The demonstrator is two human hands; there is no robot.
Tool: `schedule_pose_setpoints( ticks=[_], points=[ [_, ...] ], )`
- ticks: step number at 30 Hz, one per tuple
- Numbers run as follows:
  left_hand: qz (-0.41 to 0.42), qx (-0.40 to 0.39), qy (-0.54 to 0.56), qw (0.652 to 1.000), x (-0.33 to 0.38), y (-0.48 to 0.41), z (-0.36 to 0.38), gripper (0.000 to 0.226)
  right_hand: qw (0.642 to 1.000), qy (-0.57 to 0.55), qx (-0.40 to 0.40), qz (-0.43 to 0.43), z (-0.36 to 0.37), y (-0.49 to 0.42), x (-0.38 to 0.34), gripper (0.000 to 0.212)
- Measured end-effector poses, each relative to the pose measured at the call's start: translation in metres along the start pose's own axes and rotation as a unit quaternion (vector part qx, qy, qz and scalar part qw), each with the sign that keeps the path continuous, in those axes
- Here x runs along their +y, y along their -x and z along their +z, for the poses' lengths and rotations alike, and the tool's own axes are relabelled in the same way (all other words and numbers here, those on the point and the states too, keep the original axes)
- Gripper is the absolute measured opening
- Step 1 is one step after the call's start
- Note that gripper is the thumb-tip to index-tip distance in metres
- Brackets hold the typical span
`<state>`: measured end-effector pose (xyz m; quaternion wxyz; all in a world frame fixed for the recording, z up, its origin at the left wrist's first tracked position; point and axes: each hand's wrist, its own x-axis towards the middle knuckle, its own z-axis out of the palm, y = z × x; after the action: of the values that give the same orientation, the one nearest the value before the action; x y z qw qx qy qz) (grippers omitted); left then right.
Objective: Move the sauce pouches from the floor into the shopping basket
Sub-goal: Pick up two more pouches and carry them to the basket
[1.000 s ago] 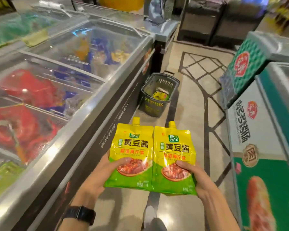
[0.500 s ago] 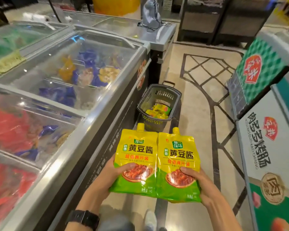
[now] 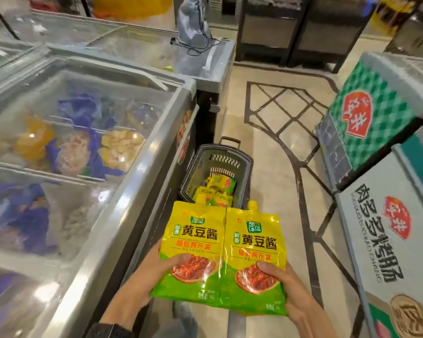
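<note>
Pouches (image 3: 193, 242) spout-end toward basket (image 3: 230, 154)

Glossy, crinkled plastic-film sauce pouches (image 3: 254, 240) just in front of the dark, matt, slotted-plastic shopping basket (image 3: 248, 164), which stands on a polished, reflective stone-like floor (image 3: 274, 172); left of the basket, a chest freezer (image 3: 137, 191) with brushed-metal rim and smooth glass lids (image 3: 83, 113).

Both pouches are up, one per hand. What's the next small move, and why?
Probably carry both forward and lower them over the basket. The left hand grips the left pouch and the right hand grips the right pouch, side by side. The basket stands on the floor just ahead, beside the freezer, open-topped, with other pouches already inside.
</note>
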<state>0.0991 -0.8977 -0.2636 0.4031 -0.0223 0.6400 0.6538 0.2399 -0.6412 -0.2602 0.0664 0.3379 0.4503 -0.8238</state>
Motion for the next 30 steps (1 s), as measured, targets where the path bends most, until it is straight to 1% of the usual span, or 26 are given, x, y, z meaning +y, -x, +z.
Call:
schedule_pose_setpoints(
  ticks=[4,7,12,16,21,24,30],
  points=[
    [-0.009,-0.015,-0.001,1.000,0.038,-0.060,-0.010,0.116,0.999,-0.001,0.037,0.010,0.007,-0.050,-0.031,0.121],
    [-0.019,-0.038,-0.009,0.999,0.062,-0.096,-0.010,0.115,0.999,-0.011,0.045,0.009,0.008,-0.079,-0.050,0.121],
    [-0.036,-0.051,-0.011,0.998,0.087,-0.158,0.005,0.114,0.998,-0.032,0.057,0.016,-0.009,-0.125,-0.081,0.121],
    [-0.048,-0.047,-0.013,0.998,0.102,-0.210,0.026,0.114,0.997,-0.030,0.060,0.043,-0.036,-0.169,-0.110,0.122],
    [-0.065,-0.032,-0.007,0.997,0.121,-0.272,0.046,0.112,0.997,-0.026,0.034,0.068,-0.061,-0.228,-0.157,0.120],
    [-0.086,-0.007,-0.001,0.996,0.128,-0.306,0.052,0.112,0.997,-0.022,0.026,0.074,-0.070,-0.265,-0.179,0.117],
    [-0.120,0.015,-0.001,0.993,0.119,-0.383,0.036,0.113,0.994,-0.014,0.026,0.108,-0.081,-0.347,-0.185,0.118]
  ],
)
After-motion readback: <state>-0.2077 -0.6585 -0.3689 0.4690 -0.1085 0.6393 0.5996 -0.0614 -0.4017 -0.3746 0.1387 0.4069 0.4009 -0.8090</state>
